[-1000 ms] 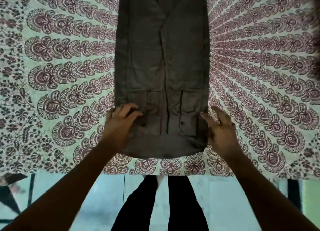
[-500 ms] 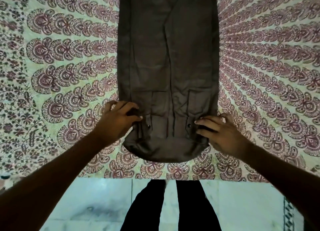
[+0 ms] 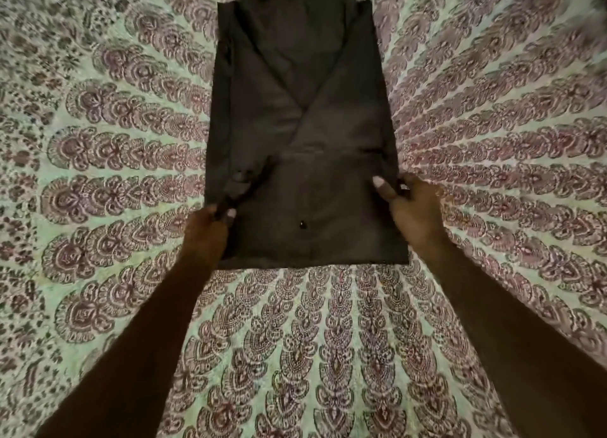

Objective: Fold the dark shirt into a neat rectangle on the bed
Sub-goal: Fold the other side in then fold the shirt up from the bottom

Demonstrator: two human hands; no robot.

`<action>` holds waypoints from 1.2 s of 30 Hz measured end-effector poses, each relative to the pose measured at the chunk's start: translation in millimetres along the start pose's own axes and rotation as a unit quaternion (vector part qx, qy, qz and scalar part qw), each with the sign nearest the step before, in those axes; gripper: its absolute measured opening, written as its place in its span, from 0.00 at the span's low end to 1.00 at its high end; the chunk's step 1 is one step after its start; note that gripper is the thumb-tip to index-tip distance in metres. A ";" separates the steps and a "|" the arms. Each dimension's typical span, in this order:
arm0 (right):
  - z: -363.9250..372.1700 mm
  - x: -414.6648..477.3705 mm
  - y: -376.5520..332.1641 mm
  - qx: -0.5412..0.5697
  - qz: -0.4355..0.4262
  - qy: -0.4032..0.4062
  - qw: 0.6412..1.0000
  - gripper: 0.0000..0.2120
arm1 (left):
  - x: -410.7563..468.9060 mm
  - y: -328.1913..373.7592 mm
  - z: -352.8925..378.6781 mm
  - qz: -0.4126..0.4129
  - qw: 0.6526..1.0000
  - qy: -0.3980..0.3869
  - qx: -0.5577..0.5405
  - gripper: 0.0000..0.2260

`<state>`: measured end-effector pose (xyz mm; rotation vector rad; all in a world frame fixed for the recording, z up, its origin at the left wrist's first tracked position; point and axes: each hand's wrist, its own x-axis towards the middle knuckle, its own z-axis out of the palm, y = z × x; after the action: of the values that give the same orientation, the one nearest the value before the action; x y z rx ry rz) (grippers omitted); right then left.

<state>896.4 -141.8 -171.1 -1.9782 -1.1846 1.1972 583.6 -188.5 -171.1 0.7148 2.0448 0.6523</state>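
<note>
**Both hands at the sides of the folded shirt**

Nearest to me is the bed's printed sheet [image 3: 315,355], pale green with rows of maroon fan-shaped motifs that spread outward. Two bare forearms reach across it from the near edge, one on each side.

The left hand [image 3: 207,232] is at the near left edge of the dark shirt [image 3: 305,161]. Its fingers are curled tight around the cloth there, and one pale nail shows on top. A narrow dark band of cloth slants away from that grip toward the middle. It is too blurred for me to tell what part of the garment it is.

The right hand [image 3: 415,212] sits a little farther up, on the shirt's right edge. Its thumb [image 3: 381,186] lies flat on top of the fabric and points inward. The other fingers are bent at the edge and pinch the cloth against the thumb.

The shirt lies flat on the sheet between the two hands, as a long upright rectangle running away from the person. Its near edge is straight and square to the arms. A small dark button [image 3: 302,224] sits near the middle, just past that edge. Farther up, two folded-in panels cross on a slant and meet in a V around the centre. Beyond that the sides narrow slightly to the far end, which also lies on the sheet.
</note>
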 end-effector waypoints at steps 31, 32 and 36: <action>83.5 -29.0 -1.4 -0.450 -0.305 -0.085 0.835 0.28 | 6.9 -16.1 34.4 0.377 0.807 -0.041 0.453 0.30; 85.3 -26.6 2.1 -0.460 -0.278 -0.079 0.840 0.29 | 10.4 -16.3 36.6 0.378 0.801 -0.047 0.462 0.30; 81.2 -20.6 7.1 -0.481 -0.225 -0.029 0.847 0.36 | 16.8 -18.0 33.3 0.363 0.797 -0.006 0.482 0.33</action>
<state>822.7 -163.1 -205.6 -2.0559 -2.4411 0.4043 599.4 -183.4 -209.0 2.1490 1.9715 -0.0988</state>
